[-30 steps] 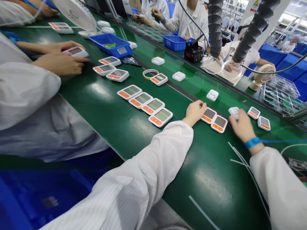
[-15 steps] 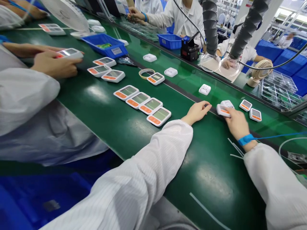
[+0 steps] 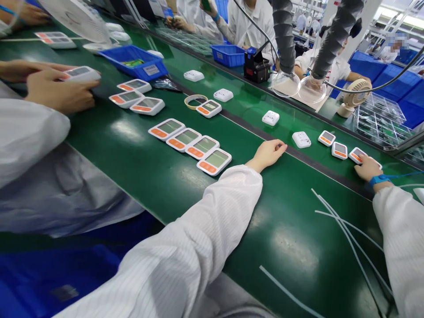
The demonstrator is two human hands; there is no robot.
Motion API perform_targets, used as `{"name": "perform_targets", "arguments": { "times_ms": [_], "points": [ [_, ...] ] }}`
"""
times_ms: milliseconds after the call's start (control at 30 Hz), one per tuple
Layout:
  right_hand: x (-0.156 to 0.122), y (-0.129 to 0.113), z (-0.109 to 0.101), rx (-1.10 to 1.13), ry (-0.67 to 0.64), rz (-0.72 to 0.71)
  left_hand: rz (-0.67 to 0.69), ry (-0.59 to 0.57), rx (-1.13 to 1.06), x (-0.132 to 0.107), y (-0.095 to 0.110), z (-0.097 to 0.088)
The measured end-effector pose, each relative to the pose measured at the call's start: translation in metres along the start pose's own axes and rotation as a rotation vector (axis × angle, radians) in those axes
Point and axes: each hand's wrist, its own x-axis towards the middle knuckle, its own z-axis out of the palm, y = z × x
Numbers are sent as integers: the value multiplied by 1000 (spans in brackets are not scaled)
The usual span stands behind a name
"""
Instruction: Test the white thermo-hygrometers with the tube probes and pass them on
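My left hand (image 3: 267, 154) rests near the dark strip along the green table, its fingers loosely curled together and nothing visible in them. At the far right, my right hand (image 3: 368, 169) has its fingers on a white display device (image 3: 357, 154) with an orange panel; they partly cover it, and another white edge shows beyond them. Two similar face-up devices lie just left of it, the nearer being a small display unit (image 3: 339, 150). A white face-down device (image 3: 301, 139) sits between my hands. Left of my left forearm stands a slanted row of larger-looking display devices (image 3: 214, 161).
A co-worker's hands (image 3: 59, 90) hold a similar device on the left. Beyond are a blue tray (image 3: 135, 64), a yellowish tape ring (image 3: 191, 102), duct nozzles (image 3: 285, 84) and a small fan (image 3: 357, 95). Thin white strips (image 3: 344, 225) lie near my right sleeve.
My right hand has moved right along the table with the white device, away from the face-down one. My left hand stays nearly in place. The view has shifted slightly.
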Motion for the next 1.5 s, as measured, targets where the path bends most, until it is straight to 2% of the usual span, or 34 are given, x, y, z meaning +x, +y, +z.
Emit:
{"name": "perform_targets", "arguments": {
  "times_ms": [67, 133, 200, 300, 367, 433, 500, 667, 767, 833, 900, 1000, 1067, 1167, 1300, 1367, 1433, 1500],
  "points": [
    [-13, -19, -8, 19, -33, -10, 2, -4, 14, 1, -1, 0],
    [-43, -36, -16, 60, -60, -88, 5, -6, 25, 1, -3, 1],
    [-92, -45, -21, 94, -118, -180, 9, -5, 40, 2, -4, 1],
    [-177, -40, -20, 95, -180, -224, 13, 0, 72, 4, -6, 1],
    [-221, -32, -15, 96, -40, -234, 15, 3, 101, 4, -6, 1],
    [-244, -27, -8, 184, 107, -201, 20, 6, 134, 3, -6, 1],
    [-248, -29, -4, 341, 154, -245, 25, 12, 173, 2, -5, 0],
    [-237, -46, -11, 479, 28, -399, 2, 38, 279, -7, 5, -4],
    [-245, -53, -20, 564, -102, -448, -63, 62, 480, -16, 9, -19],
    [-251, -54, -24, 579, -178, -470, -173, 148, 664, -21, 6, -37],
    [-254, -53, -25, 540, -214, -475, -354, 226, 713, -24, -3, -57],
    [-254, -51, -23, 467, -192, -430, -645, 156, 628, -24, -14, -76],
    [-253, -50, -21, 442, -154, -400, -703, 63, 643, -25, -11, -73],
    [-253, -50, -20, 453, -80, -362, -557, -62, 745, -32, 14, -47],
    [-255, -51, -25, 545, 56, -303, -73, -168, 734, -48, 53, -11],
    [-255, -50, -29, 640, 141, -263, 6, -257, 722, -52, 59, -8],
    [-255, -47, -33, 749, 212, -207, -23, -394, 723, -52, 57, -15],
    [-255, -45, -36, 809, 186, -203, -2, -493, 711, -48, 52, -24]
  ]
}}
